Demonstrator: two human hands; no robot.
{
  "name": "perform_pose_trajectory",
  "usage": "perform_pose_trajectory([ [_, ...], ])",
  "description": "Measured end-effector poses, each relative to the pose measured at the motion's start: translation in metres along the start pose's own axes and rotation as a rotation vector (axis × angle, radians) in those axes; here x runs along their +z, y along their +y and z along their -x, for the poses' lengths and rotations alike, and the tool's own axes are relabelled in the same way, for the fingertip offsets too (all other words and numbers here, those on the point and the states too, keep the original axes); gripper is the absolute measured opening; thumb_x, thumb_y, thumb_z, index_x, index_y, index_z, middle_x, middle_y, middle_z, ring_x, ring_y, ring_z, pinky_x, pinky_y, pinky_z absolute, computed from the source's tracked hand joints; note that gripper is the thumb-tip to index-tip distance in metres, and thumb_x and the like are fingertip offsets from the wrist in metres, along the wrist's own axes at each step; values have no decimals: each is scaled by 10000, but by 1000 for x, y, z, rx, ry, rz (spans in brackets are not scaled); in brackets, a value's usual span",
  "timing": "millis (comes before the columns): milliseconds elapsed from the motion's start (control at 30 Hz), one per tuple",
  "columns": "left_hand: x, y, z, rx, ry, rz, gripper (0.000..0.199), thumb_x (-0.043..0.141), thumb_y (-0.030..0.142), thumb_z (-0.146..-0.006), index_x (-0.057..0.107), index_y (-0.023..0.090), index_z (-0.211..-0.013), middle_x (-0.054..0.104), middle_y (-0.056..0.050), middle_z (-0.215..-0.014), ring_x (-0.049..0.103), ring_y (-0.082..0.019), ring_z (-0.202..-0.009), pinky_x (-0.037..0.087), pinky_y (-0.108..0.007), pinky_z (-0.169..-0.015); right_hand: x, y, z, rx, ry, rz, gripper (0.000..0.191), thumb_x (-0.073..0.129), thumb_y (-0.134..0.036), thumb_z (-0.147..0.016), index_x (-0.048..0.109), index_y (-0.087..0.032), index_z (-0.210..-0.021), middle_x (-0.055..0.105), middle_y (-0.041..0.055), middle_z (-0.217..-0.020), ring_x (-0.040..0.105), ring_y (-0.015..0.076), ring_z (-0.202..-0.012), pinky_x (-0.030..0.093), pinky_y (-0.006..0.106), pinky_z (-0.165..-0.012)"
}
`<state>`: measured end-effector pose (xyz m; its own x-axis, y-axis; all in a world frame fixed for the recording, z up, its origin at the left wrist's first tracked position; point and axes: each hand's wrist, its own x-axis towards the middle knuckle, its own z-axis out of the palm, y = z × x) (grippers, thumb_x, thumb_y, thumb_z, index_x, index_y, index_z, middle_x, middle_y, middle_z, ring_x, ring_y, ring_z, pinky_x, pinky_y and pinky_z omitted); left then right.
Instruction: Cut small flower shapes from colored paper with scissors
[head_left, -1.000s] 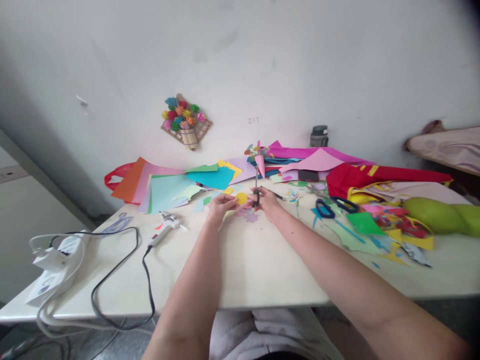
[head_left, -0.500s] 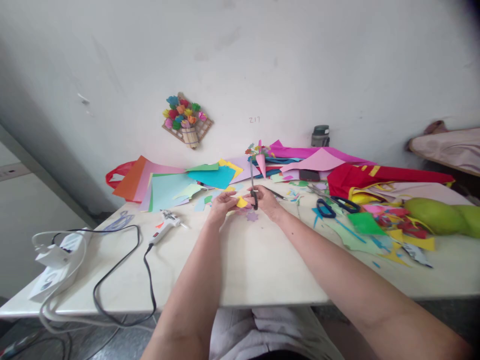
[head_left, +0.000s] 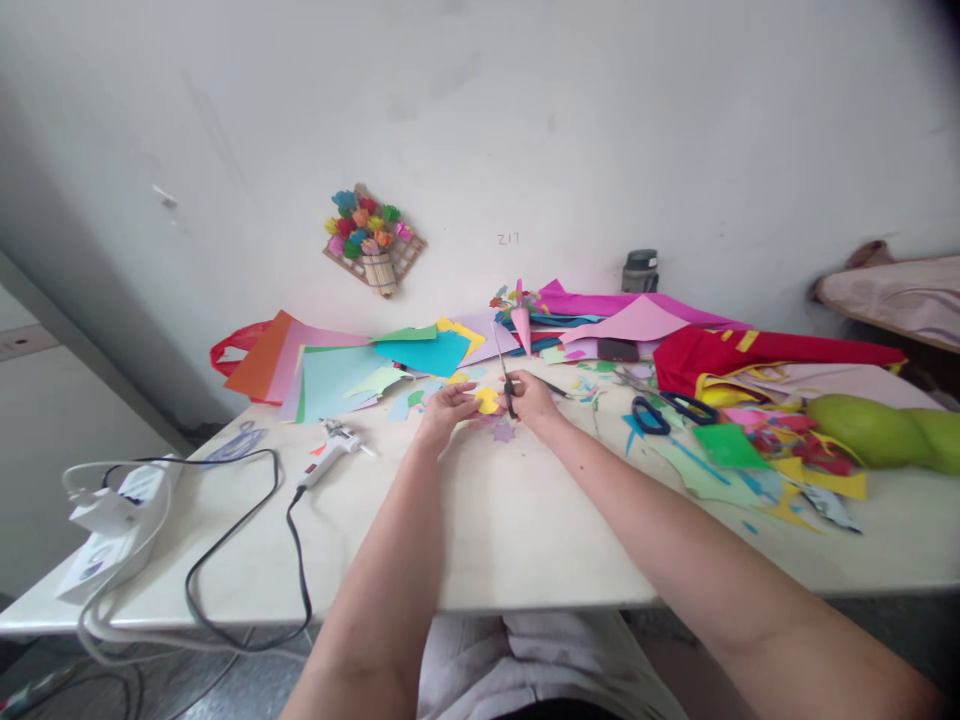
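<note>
Your left hand (head_left: 448,410) is pinching a small, rounded yellow paper piece (head_left: 487,401) above the cream tabletop (head_left: 525,530); beside it, your right hand (head_left: 531,400) is gripping dark-handled metal scissors (head_left: 509,392), seemingly midway through trimming, which is calling for steady turning

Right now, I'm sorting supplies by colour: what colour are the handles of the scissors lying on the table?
Dark blue, in the head view.

Head-worn view, forward and downward, over hands (head_left: 486,404)
</note>
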<state>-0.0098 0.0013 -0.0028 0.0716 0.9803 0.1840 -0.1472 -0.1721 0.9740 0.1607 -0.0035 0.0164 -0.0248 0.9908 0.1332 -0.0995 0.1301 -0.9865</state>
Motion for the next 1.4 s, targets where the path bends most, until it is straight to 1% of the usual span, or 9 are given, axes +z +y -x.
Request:
perform_pose_trajectory([
  [133, -2, -2, -1, -50, -61, 15, 584, 905, 282, -462, 680, 123, -976, 726, -49, -759, 678, -160, -617, 548, -294, -629, -1, 2, -2, -57, 18, 20, 305, 659, -122, -574, 569, -180, -860, 581, -80, -563, 558, 104, -458, 448, 199, -425],
  [300, 0, 0, 1, -98, -62, 23, 512, 898, 280, -485, 664, 121, -912, 734, -75, -744, 705, -201, -644, 565, -323, -643, -1, 11, -10, -105, 42, 60, 301, 628, -133, -576, 590, -181, -870, 584, -75, -555, 576, 117, -475, 477, 221, -474],
  [467, 1, 6, 5, -110, -49, -61, 391, 873, 336, -523, 631, 135, -753, 704, -65, -618, 676, -191, -532, 539, -291, -548, -1, 9, -8, -86, 35, 5, 281, 611, -120, -595, 591, -185, -868, 597, -69, -566, 584, 113, -464, 484, 216, -469],
  [567, 1, 7, 5, -96, -29, -72, 382, 870, 336, -519, 628, 142, -744, 702, -57, -606, 659, -182, -497, 525, -283, -514, -1, 5, -5, -45, 31, -1, 311, 628, -120, -595, 592, -189, -896, 643, -47, -622, 609, 123, -491, 472, 203, -438],
  [767, 3, 7, 5, -54, 8, 3, 372, 878, 314, -501, 673, 123, -745, 741, -91, -739, 711, -212, -648, 568, -341, -679, -3, 4, -3, -32, -33, -34, 382, 686, -161, -573, 567, -186, -935, 727, 13, -774, 564, 99, -482, 347, 155, -342],
  [1000, 4, 11, 6, -31, 15, 60, 381, 841, 362, -562, 710, 99, -805, 742, -131, -786, 725, -249, -770, 554, -373, -801, -6, 6, -4, -79, -103, -59, 404, 696, -193, -550, 568, -181, -934, 742, 27, -807, 529, 79, -451, 350, 157, -359],
  [1133, 3, 8, 4, -8, 65, 43, 386, 881, 322, -507, 698, 116, -777, 730, -81, -774, 708, -200, -715, 556, -378, -820, -6, 5, -3, -70, -118, -63, 416, 691, -197, -557, 563, -185, -952, 746, 42, -842, 553, 83, -461, 360, 155, -366],
  [1300, 1, 4, 1, 12, 88, 41, 438, 894, 298, -470, 704, 123, -824, 724, -51, -783, 688, -164, -677, 575, -358, -768, -5, 7, -5, -68, -49, -112, 411, 685, -194, -573, 540, -199, -957, 739, 51, -916, 614, 110, -549, 395, 160, -374],
  [1400, 0, 3, 0, 8, 93, 42, 499, 894, 302, -464, 701, 121, -886, 727, -52, -786, 691, -168, -676, 581, -344, -735, -6, 11, -10, -54, 43, -99, 388, 709, -188, -564, 537, -197, -912, 728, 24, -834, 591, 102, -507, 398, 166, -362],
])
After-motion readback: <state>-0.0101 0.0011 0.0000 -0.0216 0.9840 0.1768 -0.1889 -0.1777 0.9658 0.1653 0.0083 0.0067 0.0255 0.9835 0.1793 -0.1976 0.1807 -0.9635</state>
